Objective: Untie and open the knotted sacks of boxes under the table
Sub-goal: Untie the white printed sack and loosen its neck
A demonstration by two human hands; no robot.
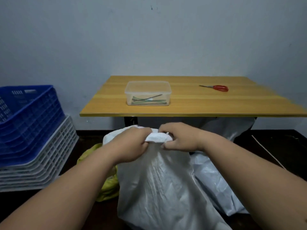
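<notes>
No text to read — no labels; no numbers.

This looks like a plain storeroom or packing room rather than a home. A bare pale wall [149,39] backs a simple wooden tabletop [191,103], stacked blue and white plastic crates [29,138] stand at the left, and white woven sacks [166,188] sit on the dark floor [282,146] near and under the table.
</notes>
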